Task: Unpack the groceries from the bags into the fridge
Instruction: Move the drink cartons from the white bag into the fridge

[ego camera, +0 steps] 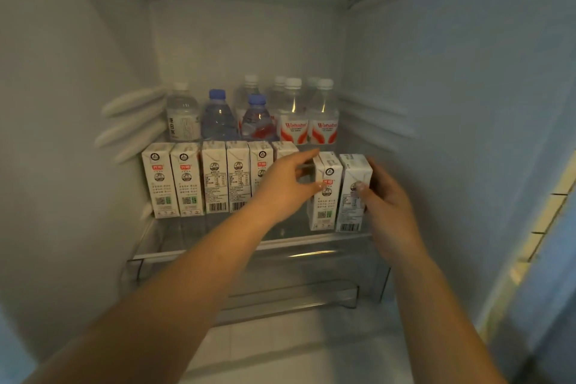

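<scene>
I'm lining up milk cartons along the front edge of the fridge shelf (249,248): my right hand (388,196) grips the end carton (352,193) near the shelf's right edge, my left hand (285,185) pinches its neighbour (325,193), fingers curled round each. Next, I judge, both must slide left to close the gap with the row of cartons (199,178).

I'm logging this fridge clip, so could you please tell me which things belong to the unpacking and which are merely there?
In the job:
- right hand gripping the rightmost carton
- left hand at the neighbouring carton
- carton row
- glass shelf

Merely there:
- water bottles
- lower drawer
</scene>
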The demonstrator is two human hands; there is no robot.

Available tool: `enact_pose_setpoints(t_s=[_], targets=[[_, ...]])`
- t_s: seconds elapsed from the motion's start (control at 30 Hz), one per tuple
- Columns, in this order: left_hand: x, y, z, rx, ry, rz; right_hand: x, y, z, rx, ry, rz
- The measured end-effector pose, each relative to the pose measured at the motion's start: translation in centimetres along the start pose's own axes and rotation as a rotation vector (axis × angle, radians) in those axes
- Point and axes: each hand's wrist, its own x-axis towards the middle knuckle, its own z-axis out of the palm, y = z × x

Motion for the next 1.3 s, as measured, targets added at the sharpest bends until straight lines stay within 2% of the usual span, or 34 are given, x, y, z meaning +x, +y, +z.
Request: enact_pose_setpoints(t_s=[0.13, 0.37, 0.5, 0.73, 1.07, 1.3], targets=[[0.1, -0.7, 0.0, 0.092, 0.004, 0.053, 0.1, 0.6, 0.1, -0.048, -0.002, 0.005], [-0.1, -2.3, 0.7, 0.761, 0.148, 0.457, -0.4, 2.0, -0.3, -0.232, -0.067, -0.046], [-0.1, -3.0, 0.8, 1.0, 0.205, 0.539, -0.6, 2.4, -0.2, -0.374, -0.068, -0.049], [1.4, -3.6, 0.9, 1.122, 0.265, 0.531, 1.1, 2.4, 0.2, -0.422, -0.081, -0.055], [4.5, -4.8, 0.6, 1.205, 0.285, 0.473, 5.4, 3.9, 1.3, -0.36, -0.135, -0.052], [5.1, -5.7, -0.1, 1.23, 0.378, 0.523, 7.0, 5.1, 2.3, -0.383, -0.162, -0.049]])
